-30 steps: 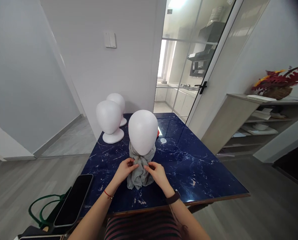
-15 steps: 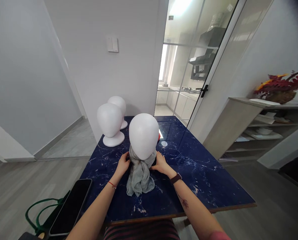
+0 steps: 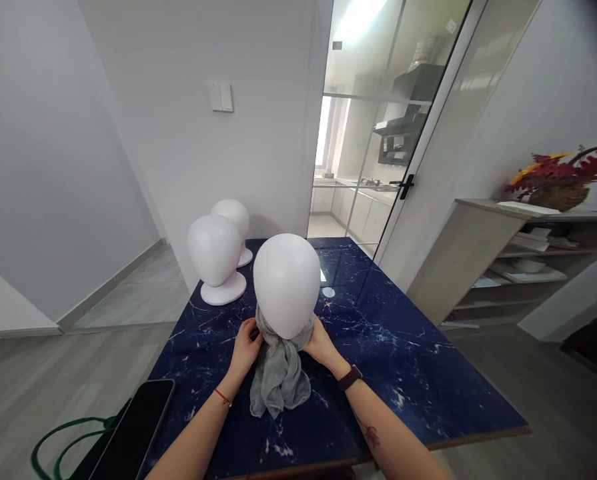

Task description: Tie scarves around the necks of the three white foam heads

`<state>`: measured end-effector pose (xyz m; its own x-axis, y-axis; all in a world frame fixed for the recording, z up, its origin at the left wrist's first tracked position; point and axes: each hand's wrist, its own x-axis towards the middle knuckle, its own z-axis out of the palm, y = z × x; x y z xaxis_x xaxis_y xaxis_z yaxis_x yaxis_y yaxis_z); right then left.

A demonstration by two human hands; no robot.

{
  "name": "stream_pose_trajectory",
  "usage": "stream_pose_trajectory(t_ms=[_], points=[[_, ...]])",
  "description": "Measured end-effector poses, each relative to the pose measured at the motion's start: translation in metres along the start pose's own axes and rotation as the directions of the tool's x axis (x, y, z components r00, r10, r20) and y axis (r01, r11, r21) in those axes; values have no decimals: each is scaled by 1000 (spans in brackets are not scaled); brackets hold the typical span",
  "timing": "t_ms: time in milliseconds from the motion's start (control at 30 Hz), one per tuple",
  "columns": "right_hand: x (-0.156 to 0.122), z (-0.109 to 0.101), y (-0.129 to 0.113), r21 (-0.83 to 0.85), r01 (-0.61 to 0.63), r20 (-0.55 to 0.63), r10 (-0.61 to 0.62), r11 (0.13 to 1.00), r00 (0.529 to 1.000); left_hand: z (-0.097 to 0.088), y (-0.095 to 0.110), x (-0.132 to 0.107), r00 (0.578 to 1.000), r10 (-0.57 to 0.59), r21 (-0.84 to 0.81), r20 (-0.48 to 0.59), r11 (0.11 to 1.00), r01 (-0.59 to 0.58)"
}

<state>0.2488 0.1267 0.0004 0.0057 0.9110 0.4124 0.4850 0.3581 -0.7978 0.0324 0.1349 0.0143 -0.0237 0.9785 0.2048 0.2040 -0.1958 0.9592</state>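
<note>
A white mannequin head [image 3: 287,283] stands in front of me on the table, with a grey scarf [image 3: 279,380] wrapped round its neck. The scarf's gathered end hangs down the front and spreads onto the tabletop. My left hand [image 3: 247,345] is closed at the scarf's left side, its fingers curled against the cloth. On the other side, my right hand [image 3: 323,343] grips the scarf by the neck, its fingertips partly hidden behind the cloth and the head.
Two more white mannequin heads, a nearer one [image 3: 214,250] and a farther one [image 3: 234,217], stand at the table's back left. The blue marbled table [image 3: 378,353] meets a wall. A black-screened device [image 3: 133,430] lies at lower left; a shelf unit [image 3: 431,267] stands right.
My right hand has moved further in behind the scarf, hiding more of its fingers. My left hand stays at the left side. The view has shifted slightly, so everything sits a little lower.
</note>
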Motion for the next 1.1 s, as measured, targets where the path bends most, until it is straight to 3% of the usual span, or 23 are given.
stream_pose_trajectory(t_ms=[200,300,400,600,767,833,900,1100], points=[[-2,-6,-11,344,-107,1,113,933,994,2,7,-6,994,-110,-240,3,965,107],[-3,-19,-21,557,-233,165,169,797,972,2,13,-10,980,-178,-418,89,886,199],[-3,-30,-30,701,-353,269,228,620,936,2,20,-13,968,-161,-529,192,814,240],[-1,-29,-31,835,-371,187,425,406,886,6,23,-15,961,-161,-611,224,745,268],[-3,-23,-27,820,-507,362,445,267,819,7,21,-14,957,-180,-632,228,720,286],[-4,-22,-25,798,-550,411,448,245,794,9,23,-15,956,-167,-635,243,718,287],[-5,-21,-23,795,-545,397,453,265,799,12,26,-15,952,-152,-626,265,724,289],[-2,-26,-3,756,-472,290,414,454,863,16,24,-17,954,-132,-596,270,755,273]])
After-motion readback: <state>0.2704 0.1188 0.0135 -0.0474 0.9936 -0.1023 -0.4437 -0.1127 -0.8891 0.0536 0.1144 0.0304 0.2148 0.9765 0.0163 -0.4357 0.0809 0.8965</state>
